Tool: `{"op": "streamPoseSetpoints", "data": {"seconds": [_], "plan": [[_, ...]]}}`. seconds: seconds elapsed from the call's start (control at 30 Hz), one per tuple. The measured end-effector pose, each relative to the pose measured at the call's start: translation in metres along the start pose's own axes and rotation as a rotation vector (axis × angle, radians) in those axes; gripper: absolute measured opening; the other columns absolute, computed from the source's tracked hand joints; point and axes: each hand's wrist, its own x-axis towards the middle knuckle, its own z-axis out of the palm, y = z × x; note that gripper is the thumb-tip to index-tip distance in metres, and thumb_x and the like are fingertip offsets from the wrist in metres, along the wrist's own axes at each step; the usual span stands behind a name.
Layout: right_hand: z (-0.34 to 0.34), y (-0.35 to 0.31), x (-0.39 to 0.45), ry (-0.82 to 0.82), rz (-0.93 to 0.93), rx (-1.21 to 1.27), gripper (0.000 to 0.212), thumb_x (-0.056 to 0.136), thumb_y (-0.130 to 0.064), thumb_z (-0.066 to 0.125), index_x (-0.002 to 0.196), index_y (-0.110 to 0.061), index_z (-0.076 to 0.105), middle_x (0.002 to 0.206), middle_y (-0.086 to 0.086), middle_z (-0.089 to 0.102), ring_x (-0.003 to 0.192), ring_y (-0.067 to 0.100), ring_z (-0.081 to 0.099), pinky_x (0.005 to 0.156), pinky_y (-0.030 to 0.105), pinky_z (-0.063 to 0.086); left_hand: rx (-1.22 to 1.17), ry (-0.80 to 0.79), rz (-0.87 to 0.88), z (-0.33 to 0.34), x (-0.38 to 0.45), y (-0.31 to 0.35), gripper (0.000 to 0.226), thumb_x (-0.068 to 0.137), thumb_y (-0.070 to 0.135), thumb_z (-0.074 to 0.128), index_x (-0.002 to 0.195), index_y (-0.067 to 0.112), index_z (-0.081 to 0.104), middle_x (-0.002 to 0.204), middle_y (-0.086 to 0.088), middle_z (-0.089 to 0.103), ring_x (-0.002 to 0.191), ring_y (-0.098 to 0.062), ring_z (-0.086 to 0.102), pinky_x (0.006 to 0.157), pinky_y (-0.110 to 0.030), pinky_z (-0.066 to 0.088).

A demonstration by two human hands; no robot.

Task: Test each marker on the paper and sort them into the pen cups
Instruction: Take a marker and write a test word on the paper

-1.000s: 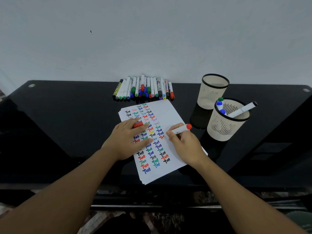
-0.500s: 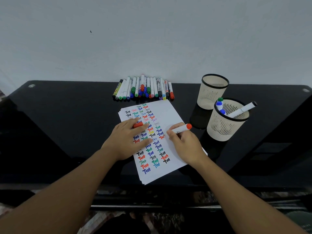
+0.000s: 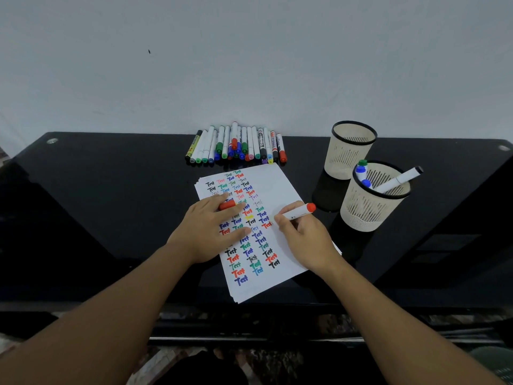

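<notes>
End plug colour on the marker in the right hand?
Red-orange, on the marker in the right hand; head view.

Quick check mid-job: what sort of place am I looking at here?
Probably a desk in a home or office, set against a plain wall: a glossy black glass table, two mesh pen cups, and a sheet of test paper.

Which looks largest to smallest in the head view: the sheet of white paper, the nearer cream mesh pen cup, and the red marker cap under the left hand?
1. Sheet of white paper
2. Nearer cream mesh pen cup
3. Red marker cap, partly hidden by the left hand, but clearly smallest.
</notes>
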Motion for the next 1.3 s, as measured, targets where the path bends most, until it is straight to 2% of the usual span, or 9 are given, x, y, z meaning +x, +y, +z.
{"op": "streamPoseSetpoints", "data": {"seconds": [0.27,0.4,0.5,0.6,0.77,0.87,0.93,1.07,1.3], "plan": [[-0.002,0.009,0.003,0.115,-0.074,0.204,0.011,0.106,-0.041,0.055,0.117,-0.04,0.057,0.093,-0.016,0.066,0.094,0.003,0.063,0.08,0.026,0.05,-0.24,0.065,-0.042,-0.01,-0.005,0.01,0.082,0.091,0.071,0.053,0.156,0.057,0.004,0.166,0.006,0.022,0.153,-0.017,0.02,0.123,-0.045,0.023],[0.0,0.01,0.001,0.091,-0.099,0.177,0.012,0.107,-0.034,0.054,0.108,-0.044,0.061,0.096,-0.023,0.068,0.094,0.002,0.064,0.085,0.03,0.052,-0.345,0.175,-0.208,-0.012,0.0,0.006,0.069,0.095,0.051,0.063,0.156,0.032,0.036,0.158,0.002,0.034,0.146,-0.016,0.031,0.118,-0.037,0.03],[-0.003,0.009,0.004,-0.014,-0.054,0.065,0.046,0.107,-0.012,0.05,0.132,-0.051,0.048,0.116,-0.021,0.064,0.108,0.012,0.063,0.092,0.038,0.053,-0.339,0.284,-0.237,-0.003,0.002,0.009,0.04,0.099,0.039,0.062,0.136,0.024,0.062,0.136,0.004,0.046,0.128,-0.011,0.037,0.103,-0.025,0.033],[-0.008,0.009,0.008,-0.161,-0.009,0.102,0.078,0.101,0.0,0.047,0.152,-0.056,0.027,0.147,-0.017,0.049,0.127,0.01,0.052,0.091,0.027,0.052,-0.315,0.383,-0.211,0.003,-0.002,0.011,0.027,0.101,0.033,0.061,0.126,0.027,0.068,0.117,0.006,0.05,0.111,-0.01,0.037,0.093,-0.026,0.036],[-0.015,-0.002,0.013,-0.094,-0.018,0.316,0.038,0.106,-0.028,0.047,0.139,-0.044,0.056,0.135,-0.01,0.06,0.119,0.002,0.057,0.091,0.021,0.044,-0.165,0.418,-0.097,0.003,-0.003,0.01,0.028,0.102,0.035,0.057,0.127,0.028,0.066,0.11,0.005,0.064,0.1,-0.016,0.049,0.089,-0.038,0.044],[-0.018,-0.012,0.021,-0.015,-0.061,0.239,0.025,0.109,-0.029,0.052,0.127,-0.044,0.06,0.12,-0.009,0.069,0.092,0.004,0.071,0.079,0.028,0.057,-0.151,0.435,-0.052,0.001,-0.004,0.012,0.03,0.103,0.034,0.055,0.13,0.024,0.065,0.114,0.004,0.069,0.102,-0.017,0.055,0.092,-0.041,0.046],[-0.017,-0.015,0.024,-0.112,-0.084,0.145,0.042,0.106,-0.03,0.059,0.139,-0.048,0.042,0.119,-0.005,0.071,0.086,0.009,0.074,0.087,0.035,0.059,-0.16,0.446,-0.029,0.001,-0.006,0.013,0.031,0.103,0.032,0.055,0.131,0.021,0.065,0.116,0.001,0.071,0.104,-0.019,0.058,0.093,-0.043,0.048],[-0.016,-0.017,0.033,-0.149,-0.164,-0.354,0.038,0.1,-0.038,0.067,0.137,-0.035,0.056,0.129,-0.008,0.07,0.113,0.013,0.066,0.097,0.039,0.055,-0.18,0.463,-0.009,0.0,-0.009,0.017,0.032,0.104,0.027,0.056,0.133,0.016,0.065,0.121,-0.003,0.07,0.108,-0.022,0.06,0.095,-0.041,0.047],[-0.011,-0.014,0.043,-0.123,-0.259,-0.491,0.031,0.103,-0.042,0.06,0.134,-0.042,0.061,0.123,-0.006,0.069,0.105,0.016,0.063,0.087,0.042,0.058,-0.169,0.467,0.056,0.003,-0.009,0.016,0.032,0.103,0.026,0.058,0.134,0.017,0.064,0.121,-0.001,0.071,0.108,-0.02,0.061,0.092,-0.031,0.04]]}}
